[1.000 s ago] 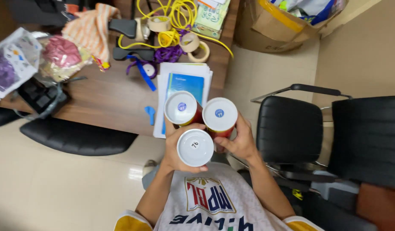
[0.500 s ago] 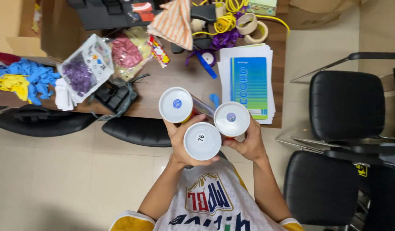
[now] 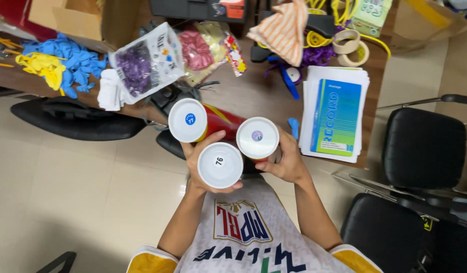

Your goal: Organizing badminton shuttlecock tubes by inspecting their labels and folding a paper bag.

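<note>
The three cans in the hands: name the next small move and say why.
Probably lower the bundle onto the bare wood of the desk just ahead. The left hand carries two white-lidded cans, the right hand only steadies the third can, and all three hang over the floor, a grip that looks easy to lose.
</note>
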